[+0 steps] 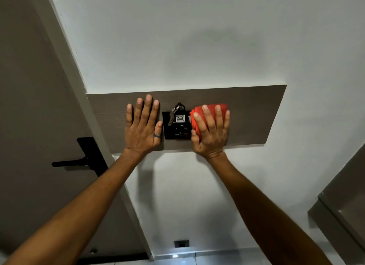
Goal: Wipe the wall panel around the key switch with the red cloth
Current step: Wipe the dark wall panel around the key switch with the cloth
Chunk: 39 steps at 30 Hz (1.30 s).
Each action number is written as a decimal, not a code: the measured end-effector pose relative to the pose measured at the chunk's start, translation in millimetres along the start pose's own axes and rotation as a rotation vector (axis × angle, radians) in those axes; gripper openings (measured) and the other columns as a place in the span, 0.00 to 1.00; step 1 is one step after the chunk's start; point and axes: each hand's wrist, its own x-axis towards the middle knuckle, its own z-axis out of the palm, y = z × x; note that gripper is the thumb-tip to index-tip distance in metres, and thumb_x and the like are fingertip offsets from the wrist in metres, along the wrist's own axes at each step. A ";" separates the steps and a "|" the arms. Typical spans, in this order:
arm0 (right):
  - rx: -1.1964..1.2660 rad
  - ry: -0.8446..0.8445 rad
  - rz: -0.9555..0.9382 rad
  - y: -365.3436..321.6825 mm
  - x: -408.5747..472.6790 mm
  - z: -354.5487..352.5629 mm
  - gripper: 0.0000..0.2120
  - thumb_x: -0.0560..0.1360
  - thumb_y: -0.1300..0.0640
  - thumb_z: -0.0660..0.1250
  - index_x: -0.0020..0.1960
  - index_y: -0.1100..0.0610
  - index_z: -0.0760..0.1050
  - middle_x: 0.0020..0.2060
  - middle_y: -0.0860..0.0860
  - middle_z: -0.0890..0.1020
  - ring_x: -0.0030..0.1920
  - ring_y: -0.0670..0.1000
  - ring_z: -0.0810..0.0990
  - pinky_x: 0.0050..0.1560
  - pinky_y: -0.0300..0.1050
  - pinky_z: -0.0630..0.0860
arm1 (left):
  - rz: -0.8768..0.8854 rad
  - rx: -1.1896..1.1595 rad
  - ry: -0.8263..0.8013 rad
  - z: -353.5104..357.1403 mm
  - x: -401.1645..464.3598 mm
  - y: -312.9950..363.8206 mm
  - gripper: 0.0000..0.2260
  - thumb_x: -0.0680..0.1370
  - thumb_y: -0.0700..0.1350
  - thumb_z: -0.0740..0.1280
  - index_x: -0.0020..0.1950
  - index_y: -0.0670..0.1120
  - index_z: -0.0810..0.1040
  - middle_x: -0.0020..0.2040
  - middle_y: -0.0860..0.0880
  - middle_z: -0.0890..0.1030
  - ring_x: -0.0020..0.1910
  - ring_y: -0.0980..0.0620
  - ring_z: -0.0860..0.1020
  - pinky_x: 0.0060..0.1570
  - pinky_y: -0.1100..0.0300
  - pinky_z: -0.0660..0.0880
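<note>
A brown wood-grain wall panel [252,110] runs across the white wall. In its middle sits a black key switch [176,129] with a key and a tag marked 406 hanging in it. My right hand [212,133] presses a folded red cloth [209,109] flat on the panel, touching the switch's right edge. My left hand [142,126] lies flat on the panel just left of the switch, fingers spread, a ring on the thumb, holding nothing.
A grey door with a black lever handle [83,160] stands at the left, its frame meeting the panel's left end. A small black wall outlet [181,243] sits low near the floor. A grey cabinet edge [339,211] juts in at the lower right.
</note>
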 end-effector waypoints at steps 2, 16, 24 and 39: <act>-0.002 -0.021 -0.028 -8.7 -16.2 -3.4 0.25 0.77 0.49 0.63 0.73 0.53 0.71 0.72 0.56 0.73 0.85 0.58 0.55 0.83 0.65 0.55 | 0.007 -0.005 0.014 0.2 -0.5 0.3 0.27 0.85 0.51 0.52 0.82 0.42 0.53 0.84 0.49 0.42 0.83 0.48 0.42 0.82 0.46 0.41; -0.009 -0.077 0.025 -11.1 -38.4 -17.0 0.23 0.79 0.50 0.65 0.72 0.54 0.70 0.71 0.57 0.72 0.85 0.57 0.52 0.82 0.64 0.55 | 0.001 0.005 0.036 -0.5 -0.3 2.4 0.27 0.84 0.51 0.53 0.82 0.43 0.54 0.84 0.49 0.41 0.83 0.48 0.41 0.81 0.45 0.42; 0.010 -0.002 0.080 -12.6 -2.7 1.6 0.24 0.83 0.48 0.62 0.77 0.52 0.70 0.75 0.56 0.72 0.83 0.59 0.59 0.83 0.64 0.57 | -0.006 -0.026 0.039 0.8 -2.2 1.2 0.27 0.85 0.51 0.53 0.82 0.44 0.53 0.84 0.49 0.42 0.83 0.48 0.42 0.81 0.45 0.42; 0.007 0.048 0.098 -18.9 3.1 -1.1 0.19 0.83 0.46 0.58 0.70 0.53 0.75 0.68 0.58 0.80 0.76 0.64 0.68 0.82 0.61 0.57 | -0.016 -0.002 0.090 8.2 -5.9 0.3 0.28 0.84 0.51 0.55 0.83 0.45 0.53 0.84 0.49 0.44 0.83 0.47 0.44 0.82 0.45 0.43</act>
